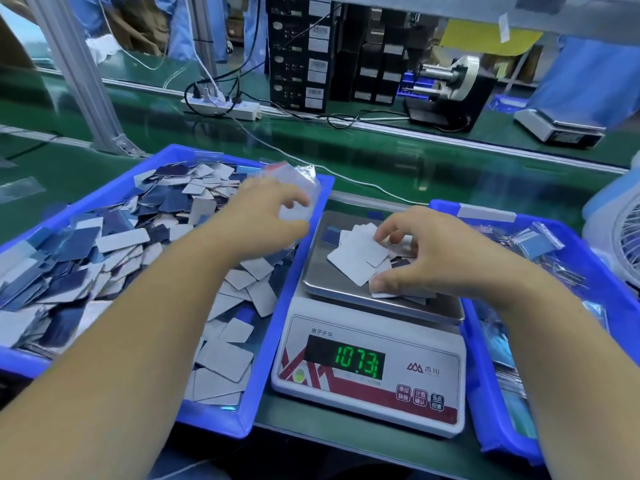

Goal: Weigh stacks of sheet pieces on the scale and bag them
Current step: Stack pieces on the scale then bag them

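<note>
A white digital scale stands on the green bench between two blue trays, its display reading 107.31. On its steel pan lies a loose pile of white and blue sheet pieces. My right hand is over the pile, fingers and thumb curled around the pieces. My left hand hovers over the left blue tray's right edge and holds a clear plastic bag. That tray is full of loose white and blue sheet pieces.
A second blue tray at the right holds bagged pieces. A white fan stands at the far right. Behind are a power strip with cables, black boxes, a tape dispenser and another scale.
</note>
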Tool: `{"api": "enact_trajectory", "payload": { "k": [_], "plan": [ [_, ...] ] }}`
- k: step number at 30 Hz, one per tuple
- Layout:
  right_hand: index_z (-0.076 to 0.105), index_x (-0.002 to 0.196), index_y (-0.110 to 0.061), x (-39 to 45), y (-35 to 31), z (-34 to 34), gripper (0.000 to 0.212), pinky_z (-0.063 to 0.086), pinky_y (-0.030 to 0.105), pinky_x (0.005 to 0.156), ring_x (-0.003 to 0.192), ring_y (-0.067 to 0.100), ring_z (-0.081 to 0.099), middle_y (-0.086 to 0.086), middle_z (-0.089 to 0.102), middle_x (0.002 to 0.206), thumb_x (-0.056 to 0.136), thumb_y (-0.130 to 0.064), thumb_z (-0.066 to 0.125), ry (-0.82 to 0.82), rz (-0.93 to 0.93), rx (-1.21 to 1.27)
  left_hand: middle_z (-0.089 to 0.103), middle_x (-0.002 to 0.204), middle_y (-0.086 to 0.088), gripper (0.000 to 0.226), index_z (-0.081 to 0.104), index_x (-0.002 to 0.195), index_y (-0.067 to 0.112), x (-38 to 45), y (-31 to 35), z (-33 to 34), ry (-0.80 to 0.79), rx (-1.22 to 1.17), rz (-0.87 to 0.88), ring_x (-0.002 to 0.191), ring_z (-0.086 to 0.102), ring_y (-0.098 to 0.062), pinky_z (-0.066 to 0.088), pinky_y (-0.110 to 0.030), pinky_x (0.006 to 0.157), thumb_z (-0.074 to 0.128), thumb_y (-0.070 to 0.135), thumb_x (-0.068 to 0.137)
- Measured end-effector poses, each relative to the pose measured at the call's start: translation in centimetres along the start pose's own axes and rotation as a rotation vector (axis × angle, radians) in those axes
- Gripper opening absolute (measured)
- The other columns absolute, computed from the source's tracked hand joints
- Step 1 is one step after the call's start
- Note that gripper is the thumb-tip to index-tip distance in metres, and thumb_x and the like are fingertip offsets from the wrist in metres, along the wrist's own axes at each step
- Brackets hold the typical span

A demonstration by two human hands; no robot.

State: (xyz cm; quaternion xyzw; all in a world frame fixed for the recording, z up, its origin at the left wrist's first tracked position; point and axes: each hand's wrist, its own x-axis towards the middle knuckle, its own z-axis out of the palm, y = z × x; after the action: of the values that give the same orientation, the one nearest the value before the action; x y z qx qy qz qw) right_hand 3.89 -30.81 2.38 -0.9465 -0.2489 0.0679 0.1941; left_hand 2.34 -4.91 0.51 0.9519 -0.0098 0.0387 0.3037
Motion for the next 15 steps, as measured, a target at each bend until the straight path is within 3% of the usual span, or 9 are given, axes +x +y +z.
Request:
{"api": "enact_trajectory", "payload": {
  "k": [4, 8, 11, 13, 15],
  "plan": [
    [0.055, 0.101, -0.049, 0.1, 0.1, -0.1, 0.056, 0.035, 0.010, 0.068, 0.091, -0.009, 0.050, -0.023, 0.053, 0.104, 0.055, -0.067, 0.082, 0.032, 0.007, -0.004, 0.048, 0.123, 0.011, 0.044, 0.057, 0.128, 0.043, -0.7, 2.1, 1.8, -0.128, -0.031, 0.234, 0.128, 0.033, -0.011, 0.031, -0.033, 0.104, 0.070, 0.051, 0.087],
    [0.055, 0.100, -0.049, 0.1, 0.4, -0.3, 0.058, 0.036, 0.011, 0.067, 0.091, -0.008, 0.051, -0.024, 0.054, 0.101, 0.052, -0.071, 0.078, 0.025, 0.005, 0.008, 0.039, 0.113, 0.019, 0.067, 0.046, 0.143, 0.043, -0.6, 2.6, 2.7, -0.227, 0.044, 0.287, 0.119, 0.029, -0.009, 0.031, -0.031, 0.099, 0.069, 0.061, 0.082],
    [0.055, 0.099, -0.049, 0.1, 0.3, -0.2, 0.057, 0.034, 0.011, 0.065, 0.089, -0.009, 0.051, -0.023, 0.057, 0.099, 0.053, -0.072, 0.078, 0.003, 0.013, -0.004, 0.040, 0.109, 0.025, 0.065, 0.049, 0.139, 0.042, -0.6, 2.6, 2.9, -0.229, 0.051, 0.293, 0.116, 0.031, -0.009, 0.035, -0.033, 0.099, 0.071, 0.061, 0.080],
    [0.056, 0.098, -0.049, 0.1, 0.4, -0.2, 0.055, 0.035, 0.012, 0.065, 0.086, -0.008, 0.053, -0.021, 0.059, 0.098, 0.053, -0.072, 0.078, -0.009, 0.022, 0.007, 0.047, 0.112, 0.022, 0.056, 0.055, 0.129, 0.041, -0.5, 2.5, 2.9, -0.190, 0.010, 0.301, 0.117, 0.034, -0.006, 0.036, -0.026, 0.097, 0.075, 0.056, 0.079],
    [0.057, 0.098, -0.049, 0.2, 0.5, -0.2, 0.054, 0.036, 0.012, 0.064, 0.086, -0.009, 0.053, -0.021, 0.059, 0.098, 0.054, -0.071, 0.078, -0.008, 0.029, 0.015, 0.049, 0.112, 0.021, 0.049, 0.058, 0.120, 0.041, -0.5, 2.4, 2.8, -0.161, -0.048, 0.287, 0.114, 0.037, 0.001, 0.033, -0.007, 0.091, 0.079, 0.051, 0.077]
  ]
}}
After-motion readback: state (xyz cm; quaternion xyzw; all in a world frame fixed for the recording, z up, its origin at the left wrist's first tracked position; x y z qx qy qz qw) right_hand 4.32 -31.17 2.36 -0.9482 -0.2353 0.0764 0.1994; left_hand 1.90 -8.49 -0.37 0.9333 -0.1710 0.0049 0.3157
